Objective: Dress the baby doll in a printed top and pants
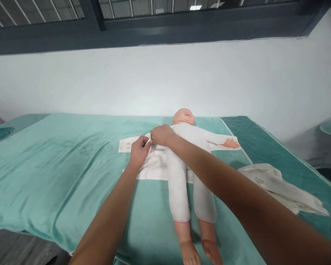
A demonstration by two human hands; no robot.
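Your left hand [140,149] pinches the edge of a white printed cloth shirt [154,167], thumb against fingers! Right beside it, your right hand [162,135] curls by the shoulder of a white-bodied, pink-limbed baby doll [178,180]; you can't tell its grip. The doll lies on the spread shirt, over a green fabric sheet [79,158].

at center, the right forearm [223,176] is covering part of the doll [178,180] while the bottom edge is cutting into its feet [189,252].
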